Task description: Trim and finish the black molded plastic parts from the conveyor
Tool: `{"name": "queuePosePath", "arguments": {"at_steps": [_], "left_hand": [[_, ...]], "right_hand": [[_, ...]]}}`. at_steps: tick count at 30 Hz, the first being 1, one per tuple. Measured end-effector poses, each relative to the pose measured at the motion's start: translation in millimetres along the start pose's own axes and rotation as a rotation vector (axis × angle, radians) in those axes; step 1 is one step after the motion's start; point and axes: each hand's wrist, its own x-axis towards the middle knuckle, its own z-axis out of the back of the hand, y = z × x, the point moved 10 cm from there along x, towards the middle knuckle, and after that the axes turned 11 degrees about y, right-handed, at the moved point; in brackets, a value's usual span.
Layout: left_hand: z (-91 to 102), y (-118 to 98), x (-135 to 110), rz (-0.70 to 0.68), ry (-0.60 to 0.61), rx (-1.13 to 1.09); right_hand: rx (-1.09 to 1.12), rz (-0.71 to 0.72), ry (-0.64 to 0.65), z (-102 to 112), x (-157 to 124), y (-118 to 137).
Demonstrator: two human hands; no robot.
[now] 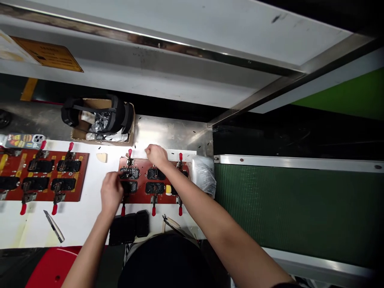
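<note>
A red-brown fixture board [141, 196] holds several black plastic housings [155, 188] under red-handled toggle clamps [154, 210]. At its left edge, my left hand [111, 191] has curled fingers, the fingertips touching or very near the upper-left housing [132, 173]. What they pinch, if anything, is too small to tell. My right hand [157, 155] is closed in a fist over the board's back edge, above the upper middle housing [153, 173]. Whatever it grips is hidden. My right forearm covers part of the board's right side. A yellow-and-white piece [168, 190] lies beside the lower middle housing.
A second fixture board [84, 176] stands at left, with a utility knife [54, 226] in front. Black trays [123, 228] and pliers-like tool [172, 222] lie near my body. Behind are a cardboard box [132, 136] and phone [24, 140]; at right, a plastic bag [204, 174] and green conveyor [288, 212].
</note>
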Motion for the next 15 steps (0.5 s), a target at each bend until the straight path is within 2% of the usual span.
{"name": "queuePosePath", "arguments": {"at_steps": [1,3,5,8,11,15], "left_hand": [[4.3,13.9,5.0,-0.005,0.019,-0.001],[-1.0,31.8,20.8,-0.087,0.132,-0.004],[-14.5,39.9,35.5,-0.188,0.257,0.006],[-30.1,44.8,47.5,-0.265,0.35,0.049],[-36.5,46.3,47.8,-0.289,0.385,0.091],[-33.2,45.4,44.7,-0.294,0.41,0.145]], "right_hand": [[0.04,0.03,0.028,-12.8,3.5,9.5],[0.121,0.066,0.085,-39.3,13.0,26.5],[0.198,0.096,0.134,-62.9,22.7,40.7],[0.286,0.158,0.182,-84.3,29.4,55.6],[0.312,0.227,0.202,-83.9,22.9,62.3],[0.246,0.359,0.276,-54.2,-5.5,67.8]]}}
